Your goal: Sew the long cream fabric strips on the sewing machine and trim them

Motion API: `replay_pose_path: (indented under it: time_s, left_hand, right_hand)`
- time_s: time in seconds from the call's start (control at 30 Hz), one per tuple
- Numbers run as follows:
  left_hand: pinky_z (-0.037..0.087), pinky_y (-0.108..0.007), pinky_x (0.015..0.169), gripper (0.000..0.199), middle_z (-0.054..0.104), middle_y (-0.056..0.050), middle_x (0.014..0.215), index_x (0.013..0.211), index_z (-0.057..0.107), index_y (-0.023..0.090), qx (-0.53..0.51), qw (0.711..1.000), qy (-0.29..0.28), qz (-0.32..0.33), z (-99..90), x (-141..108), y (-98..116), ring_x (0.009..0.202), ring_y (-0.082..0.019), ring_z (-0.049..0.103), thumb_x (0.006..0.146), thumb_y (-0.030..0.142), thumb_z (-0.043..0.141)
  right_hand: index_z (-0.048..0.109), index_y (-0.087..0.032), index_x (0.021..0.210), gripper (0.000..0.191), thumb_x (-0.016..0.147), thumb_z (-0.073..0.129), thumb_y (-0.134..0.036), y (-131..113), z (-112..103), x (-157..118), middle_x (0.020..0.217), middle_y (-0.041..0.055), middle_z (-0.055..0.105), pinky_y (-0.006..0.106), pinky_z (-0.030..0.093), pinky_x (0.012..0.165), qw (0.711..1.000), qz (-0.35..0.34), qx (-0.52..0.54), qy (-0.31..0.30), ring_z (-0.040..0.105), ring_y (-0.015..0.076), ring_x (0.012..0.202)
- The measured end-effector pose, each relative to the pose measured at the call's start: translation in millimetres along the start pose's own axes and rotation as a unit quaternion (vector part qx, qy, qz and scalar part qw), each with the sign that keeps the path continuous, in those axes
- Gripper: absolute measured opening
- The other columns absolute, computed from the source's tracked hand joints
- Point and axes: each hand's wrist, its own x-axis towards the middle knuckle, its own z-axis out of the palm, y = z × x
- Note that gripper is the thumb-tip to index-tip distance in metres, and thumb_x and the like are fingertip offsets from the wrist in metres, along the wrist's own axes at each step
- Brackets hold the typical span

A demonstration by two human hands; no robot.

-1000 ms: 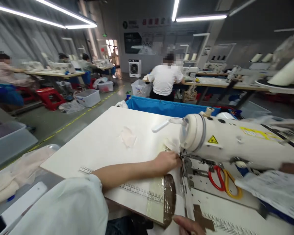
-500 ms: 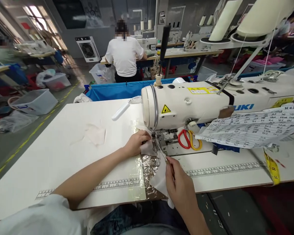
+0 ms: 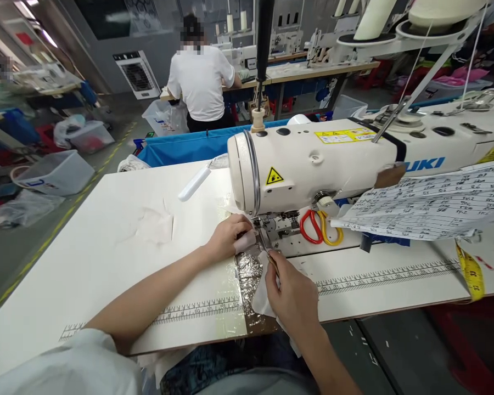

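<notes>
My left hand is closed on the edge of a small white fabric piece, close to the needle area of a white sewing machine. In my right hand is a slim pair of metal tweezers, its tip pointing toward the presser foot area. Under the right hand a second stretch of white fabric hangs over the table's front edge. The exact contact of the tweezers' tip is too small to make out. Shiny tape covers the table surface between both hands.
Red-and-yellow-handled scissors lie beside the machine bed. A handwritten sheet juts out at the right, with a yellow tape measure below it. Pale fabric and a white-handled tool rest on the left tabletop. A person sits ahead.
My right hand has moved up and left, bringing the tweezers closer to the needle area. The left hand stays near the needle, its fabric now more folded. The camera view has shifted slightly.
</notes>
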Motion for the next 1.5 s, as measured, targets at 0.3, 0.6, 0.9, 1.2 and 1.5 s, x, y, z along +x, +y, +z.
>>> replay_pose_path:
  time_s: [0.3,0.6,0.9,1.2,1.5]
  left_hand:
    - [0.052,-0.03,0.072,0.018,0.066,-0.007,0.095,0.089,0.061,0.018,0.018,1.0,0.004,0.006,2.0,-0.9,1.6,0.086,-0.017,0.062,0.096,0.03,0.05]
    - [0.05,-0.028,0.067,0.017,0.061,-0.006,0.09,0.095,0.057,0.018,0.049,0.999,-0.005,0.005,1.4,0.6,5.7,0.086,-0.017,0.06,0.097,0.032,0.048]
    - [0.049,-0.026,0.066,0.015,0.062,-0.004,0.087,0.086,0.055,0.018,0.022,0.999,0.035,0.023,4.0,1.0,2.9,0.078,-0.014,0.058,0.096,0.029,0.052]
    - [0.053,-0.028,0.071,0.017,0.065,-0.007,0.095,0.09,0.061,0.015,0.147,0.983,-0.03,0.106,-3.3,3.2,9.9,0.086,-0.018,0.056,0.098,0.019,0.047]
    - [0.057,-0.036,0.075,0.032,0.063,-0.013,0.111,0.111,0.063,0.008,0.25,0.945,-0.163,0.133,-18.8,-2.5,32.4,0.099,-0.024,0.054,0.1,0.012,0.034]
  right_hand:
    - [0.065,-0.012,0.108,0.033,0.102,0.034,-0.022,-1.3,0.1,1.9,0.082,0.0027,0.075,0.025,0.04,0.049,1.0,-0.008,0.005,0.017,0.065,0.0132,0.056]
    - [0.064,-0.01,0.11,0.034,0.104,0.032,-0.022,-2.6,0.7,3.7,0.089,0.0051,0.075,0.024,0.043,0.054,0.999,-0.027,-0.025,0.025,0.069,0.0144,0.066]
    - [0.064,-0.011,0.108,0.034,0.104,0.032,-0.022,-3.1,0.7,1.6,0.083,0.004,0.075,0.025,0.041,0.051,0.999,-0.017,-0.023,0.023,0.067,0.0138,0.06]
    - [0.064,-0.009,0.11,0.037,0.104,0.03,-0.022,-4.5,2.5,4.4,0.087,0.0065,0.076,0.025,0.043,0.05,0.998,-0.012,-0.054,0.015,0.07,0.0156,0.063]
    - [0.052,-0.02,0.11,0.016,0.099,0.042,-0.026,-10.7,-43.6,-61.5,0.086,0.0033,0.073,0.018,0.051,0.055,0.974,0.077,0.186,-0.109,0.071,0.0149,0.068]
